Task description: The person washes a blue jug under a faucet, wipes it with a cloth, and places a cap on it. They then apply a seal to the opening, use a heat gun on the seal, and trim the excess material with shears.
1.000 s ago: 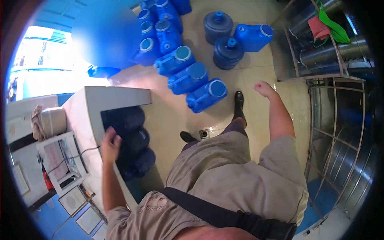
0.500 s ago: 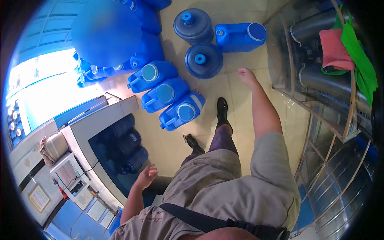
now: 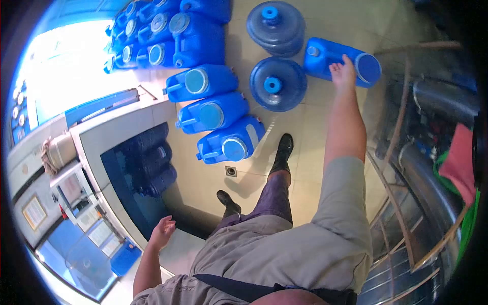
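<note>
My right hand [image 3: 343, 73] reaches over a blue water container [image 3: 321, 66] with a round white-rimmed lid and a small spout cap. Its fingers are apart and overlap the container's handle area in this view. Just left of that container stand two round translucent blue water jugs [image 3: 278, 94] with bright blue caps. My left hand [image 3: 162, 231] hangs low at my left side, fingers loosely bent and holding nothing, nearest the pale counter.
Three blue containers [image 3: 211, 116] stand in a row ahead, with several more [image 3: 201, 43] grouped behind. Dark jugs [image 3: 157, 165] sit under the white counter [image 3: 84, 137] at left. A frame [image 3: 394, 203] with large dark cylinders [image 3: 427, 173] lies to my right. A floor drain [image 3: 231, 171] is near my boots.
I have stepped forward. My right hand has moved from above bare floor to over the blue container. My left hand has shifted down and left in view, still holding nothing.
</note>
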A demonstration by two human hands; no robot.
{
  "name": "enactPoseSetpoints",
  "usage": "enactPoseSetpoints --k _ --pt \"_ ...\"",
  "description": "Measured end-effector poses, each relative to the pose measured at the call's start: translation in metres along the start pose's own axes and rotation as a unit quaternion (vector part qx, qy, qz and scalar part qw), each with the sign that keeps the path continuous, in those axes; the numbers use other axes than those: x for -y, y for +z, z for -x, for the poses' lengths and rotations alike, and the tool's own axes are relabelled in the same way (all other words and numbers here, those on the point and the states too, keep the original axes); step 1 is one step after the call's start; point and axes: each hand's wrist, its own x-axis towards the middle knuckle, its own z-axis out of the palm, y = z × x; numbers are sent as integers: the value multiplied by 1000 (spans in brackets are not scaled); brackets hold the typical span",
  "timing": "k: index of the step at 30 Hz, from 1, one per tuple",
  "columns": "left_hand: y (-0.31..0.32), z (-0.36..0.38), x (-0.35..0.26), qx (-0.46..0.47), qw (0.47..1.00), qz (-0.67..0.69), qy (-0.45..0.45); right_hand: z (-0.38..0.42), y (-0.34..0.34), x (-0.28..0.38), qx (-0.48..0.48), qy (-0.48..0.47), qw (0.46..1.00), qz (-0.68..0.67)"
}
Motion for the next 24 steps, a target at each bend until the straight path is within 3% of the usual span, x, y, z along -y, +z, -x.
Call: enactPoseSetpoints --k 2,4,6,8,9,11,13,15,17,18,20,21,23,24 --pt "9 9 30 17 996 -26 -82 -36 -3 -5 35 22 999 -17" --pt "19 19 43 17 995 -5 -98 -37 -3 -6 102 4 994 -44" --pt "27 26 59 21 994 14 -109 -15 9 -12 27 -113 992 -45" --pt "30 33 79 37 990 93 -96 21 19 -5 -153 -209 965 51" --pt "29 39 82 38 990 99 -96 34 15 -4 -149 -211 965 54" --pt "34 45 88 11 976 171 -135 63 11 10 -104 -302 940 117" --pt "38 55 114 -3 970 205 -132 139 18 6 -23 -420 882 212" --pt "46 67 143 -19 961 243 -131 213 13 3 92 -446 836 307" --pt "59 82 173 -34 954 259 -144 285 5 -2 121 -521 696 479" --pt "68 85 191 -37 951 275 -137 323 10 -7 133 -531 689 475" --pt "92 91 233 -62 955 281 -68 404 34 -26 59 -508 498 701" --pt "97 92 245 -70 948 303 -67 441 48 -38 76 -520 488 697" --pt "93 81 273 -120 959 255 29 517 70 -69 146 -557 346 740" --pt "85 79 282 -141 949 278 52 551 77 -83 170 -569 331 733"
